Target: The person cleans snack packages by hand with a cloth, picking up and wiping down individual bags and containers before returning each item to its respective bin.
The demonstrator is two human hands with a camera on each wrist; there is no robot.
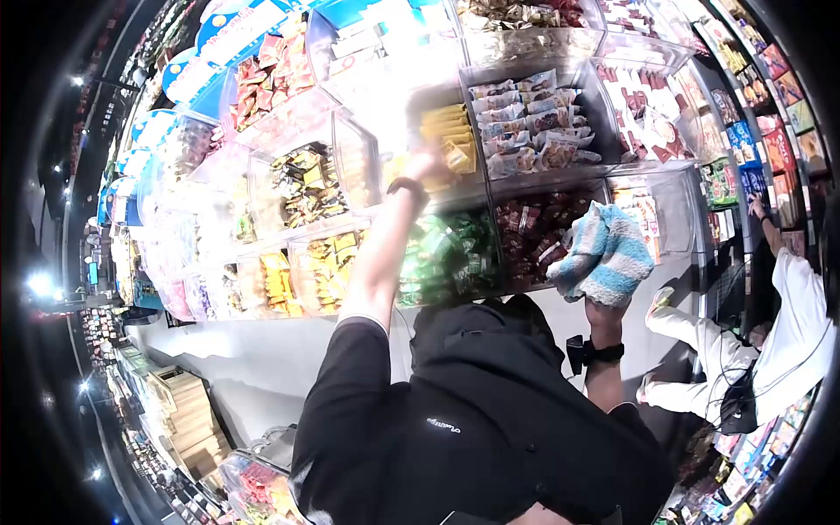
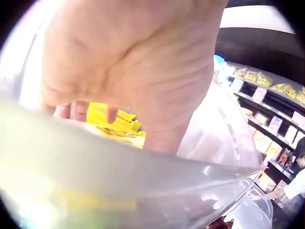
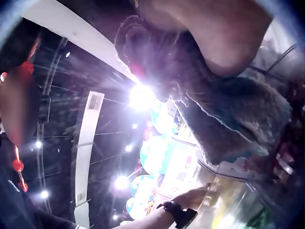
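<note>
My left hand (image 1: 426, 164) reaches into a clear bin of yellow packets (image 1: 453, 131); it is blurred in the head view. The left wrist view has the palm (image 2: 128, 67) above the bin's clear wall (image 2: 143, 181), fingers and thumb spread apart and pointing down, one fingertip against the yellow packets (image 2: 114, 121). The wall hides the thumb's tip. On the other side, my right hand (image 3: 214, 33) holds a blue and white striped cloth (image 1: 604, 249) over the front bins. The cloth covers most of its fingers.
Bins around the hands hold white packets (image 1: 534, 122), green packets (image 1: 451, 254) and dark red packets (image 1: 529, 232). Clear dividers stand between them. A person in white (image 1: 792, 306) reaches to a shelf at the right. A wooden crate (image 1: 188, 420) stands at the lower left.
</note>
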